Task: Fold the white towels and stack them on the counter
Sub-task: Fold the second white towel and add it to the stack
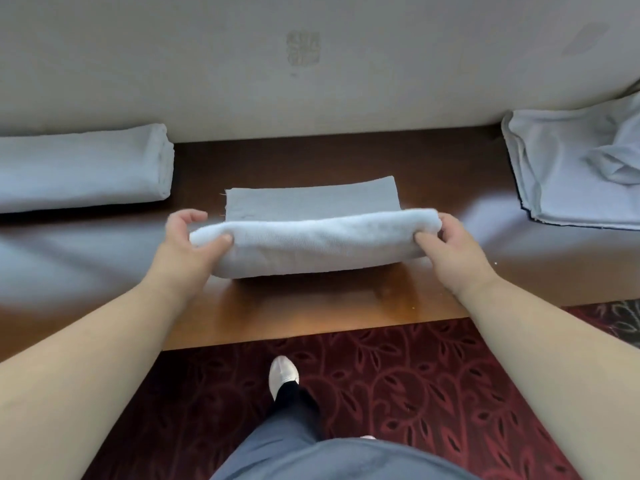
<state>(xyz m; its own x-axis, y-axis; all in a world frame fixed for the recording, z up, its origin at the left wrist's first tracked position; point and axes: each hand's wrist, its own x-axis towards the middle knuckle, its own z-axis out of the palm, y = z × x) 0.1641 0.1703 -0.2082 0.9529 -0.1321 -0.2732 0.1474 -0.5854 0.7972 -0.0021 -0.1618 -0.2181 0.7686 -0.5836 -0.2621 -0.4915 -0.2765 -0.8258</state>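
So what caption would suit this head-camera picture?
Both hands, left and right, fold a white towel on the wooden counter.

Three white towels lie on one wooden table (pixel 311 306): a folded towel (pixel 83 168) at the left, a half-folded towel (pixel 311 237) in the middle, and a rumpled towel (pixel 571 168) at the right. Two hands show, the left hand (pixel 188 244) and the right hand (pixel 453 247). One white shoe (pixel 283 374) stands on one red patterned carpet (pixel 433 393).
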